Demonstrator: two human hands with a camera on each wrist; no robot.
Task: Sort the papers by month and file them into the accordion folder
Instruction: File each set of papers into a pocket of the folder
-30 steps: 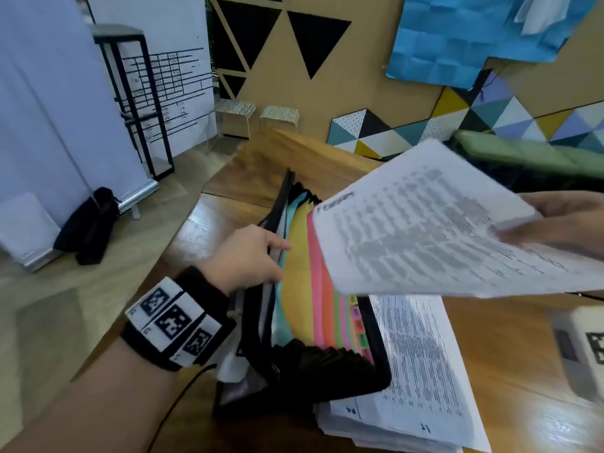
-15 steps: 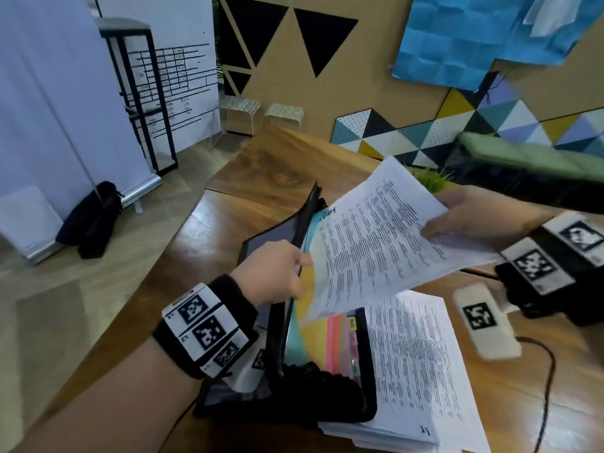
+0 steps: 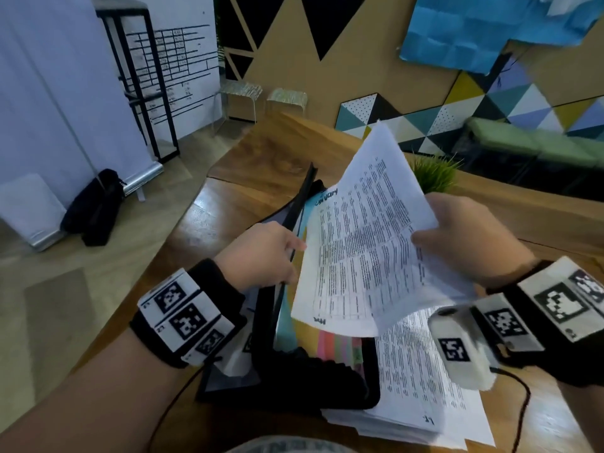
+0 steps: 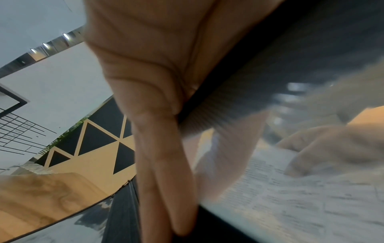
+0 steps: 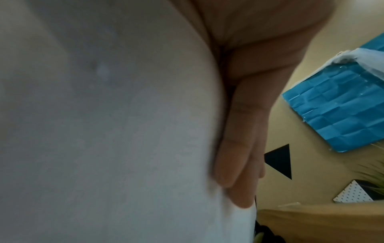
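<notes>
- So the accordion folder (image 3: 294, 380) sits open on the wooden table (image 3: 261, 165), black outside with a ribbed, pleated black gusset at the near end, and pastel dividers inside: teal, yellow, pink, orange, green, with small coloured tabs.
- Left hand (image 3: 261, 253) pinches the folder's thin black front flap, thumb on one side and fingers on the other, holding it tilted up and away from the dividers. From the left wrist view the fingers (image 4: 164, 164) lie long and pressed against that dark edge.
- Right hand (image 3: 464, 237) holds a printed sheet (image 3: 366, 253), thumb on top and fingers curled behind it. The sheet is white and thin, bowed into a curve, covered in dense rows of small black type with a heading near its top corner that's too blurry to read.
- Sheet hangs tilted over the open folder, its left edge down by the teal and yellow dividers; I can't tell which pocket.
- Stack of papers (image 3: 425, 397) lies flat on the table, partly under the folder's right side, same dense print.
- Small grassy green plant (image 3: 434, 173) stands just behind the sheet.
</notes>
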